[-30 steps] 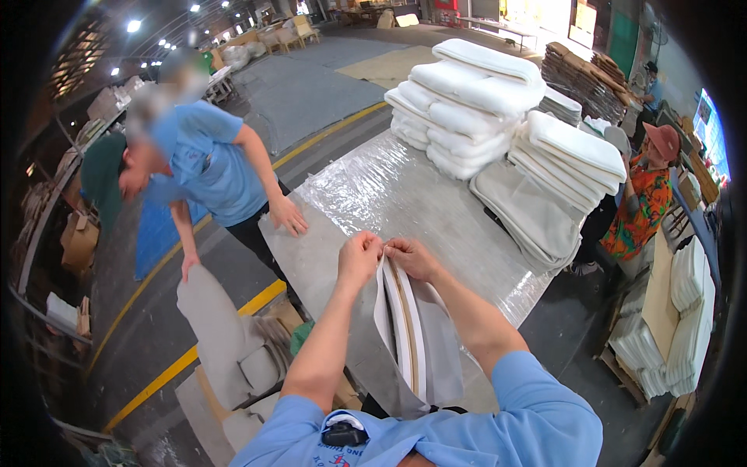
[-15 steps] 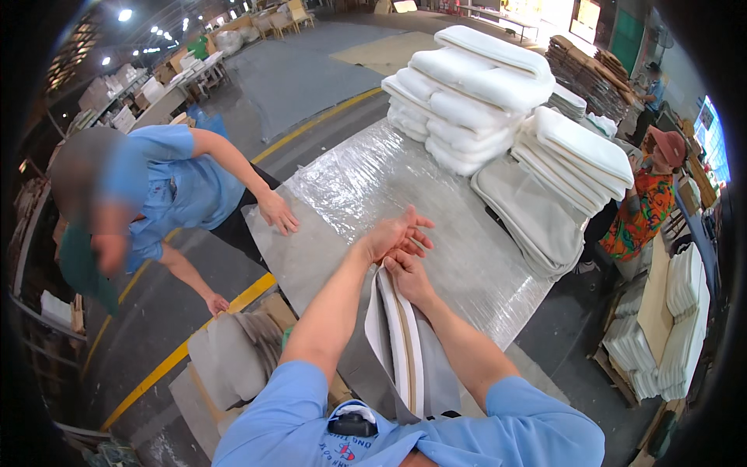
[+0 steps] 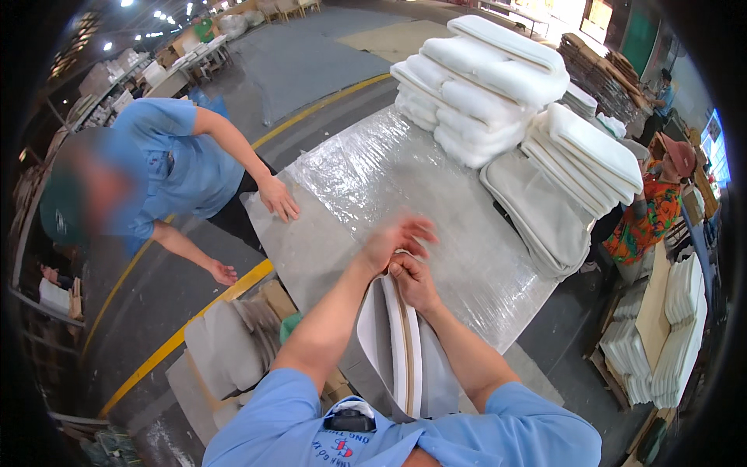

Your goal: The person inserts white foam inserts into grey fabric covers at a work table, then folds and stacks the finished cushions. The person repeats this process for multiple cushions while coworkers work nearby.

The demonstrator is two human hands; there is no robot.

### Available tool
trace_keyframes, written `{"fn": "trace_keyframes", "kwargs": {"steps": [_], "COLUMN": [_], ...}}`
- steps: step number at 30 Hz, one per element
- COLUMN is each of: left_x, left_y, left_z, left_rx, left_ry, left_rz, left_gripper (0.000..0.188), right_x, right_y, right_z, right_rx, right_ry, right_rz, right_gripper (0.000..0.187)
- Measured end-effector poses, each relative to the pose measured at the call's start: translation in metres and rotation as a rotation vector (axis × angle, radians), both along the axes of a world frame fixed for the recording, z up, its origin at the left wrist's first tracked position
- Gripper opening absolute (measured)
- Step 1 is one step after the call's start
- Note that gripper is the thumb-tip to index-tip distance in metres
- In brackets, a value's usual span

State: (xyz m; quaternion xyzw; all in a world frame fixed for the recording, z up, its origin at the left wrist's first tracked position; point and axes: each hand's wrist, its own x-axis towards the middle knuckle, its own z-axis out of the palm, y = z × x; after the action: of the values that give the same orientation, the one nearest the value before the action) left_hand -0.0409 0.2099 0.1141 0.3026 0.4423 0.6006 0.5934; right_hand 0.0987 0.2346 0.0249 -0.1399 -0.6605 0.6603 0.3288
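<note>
A padded cushion with white layers and a tan strip along its middle (image 3: pixel 404 354) stands on edge against my body, inside a grey fabric cover (image 3: pixel 372 331). At its far end, my right hand (image 3: pixel 415 282) is closed, thumb and fingers pinching the cover's edge. Just above and beyond it is my left hand (image 3: pixel 401 237), blurred, with its fingers apart and nothing visible in them. The left wrist lies close to the cushion's tip; whether it touches the cover is hidden.
The table (image 3: pixel 334 187) has plastic film over it. White pads (image 3: pixel 490 86) are piled at the back, with layered pads (image 3: pixel 583 156) and a grey cushion (image 3: pixel 537 214) at right. A co-worker's hand (image 3: pixel 278 198) rests on the table's left edge, above stacked grey pieces (image 3: pixel 226 338).
My left hand has moved slightly and is now blurred; my right hand keeps its pinch. The co-worker's lower hand has come off the grey stack and hangs apart from it.
</note>
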Motion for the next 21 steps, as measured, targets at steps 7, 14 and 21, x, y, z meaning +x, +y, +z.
{"fn": "trace_keyframes", "kwargs": {"steps": [7, 14, 21], "left_x": [-0.021, -0.011, -0.012], "left_y": [-0.025, -0.045, -0.117], "left_z": [-0.069, -0.079, -0.069], "left_rx": [0.067, -0.071, -0.184], "left_ry": [0.001, 0.358, 0.419], "left_rz": [0.289, 0.364, 0.783], "left_gripper": [0.050, 0.037, 0.037], "right_x": [0.002, 0.101, 0.327], "right_y": [0.002, -0.012, -0.058], "right_z": [0.019, 0.056, 0.035], "right_rx": [-0.003, 0.081, -0.407], "right_ry": [0.078, -0.099, -0.265], "right_rz": [0.001, -0.119, -0.311], "right_gripper": [0.013, 0.027, 0.039]}}
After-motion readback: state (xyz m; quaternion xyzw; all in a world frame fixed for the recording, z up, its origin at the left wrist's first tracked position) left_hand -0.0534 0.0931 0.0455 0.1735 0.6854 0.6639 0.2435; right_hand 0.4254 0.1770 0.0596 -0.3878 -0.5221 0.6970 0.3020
